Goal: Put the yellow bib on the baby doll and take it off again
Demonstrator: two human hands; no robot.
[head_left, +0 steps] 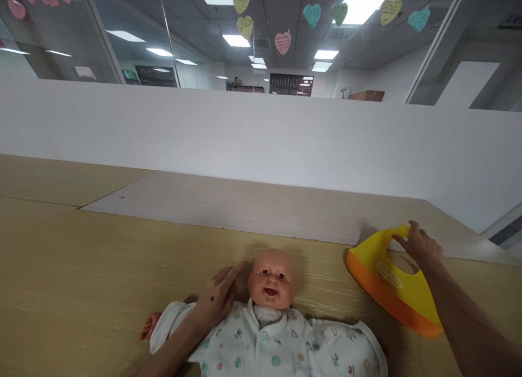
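A baby doll (272, 282) in a white patterned outfit lies face up on the table, arms spread. Beside its head, over its shoulder, rests my left hand (220, 292), fingers stretched out and holding nothing. Off to the right, my right hand (420, 246) pinches the neck strap of a baby bib (402, 292). The bib is yellow with an orange catch pocket along its lower edge and a pale round print in the middle. The doll's lower body lies outside the view.
The wooden table (101, 268) has a paler board (244, 203) along its back, against a white wall (244, 132). Above the wall is glass with several heart-shaped paper notes (283, 42) stuck on it. Ceiling lights show beyond.
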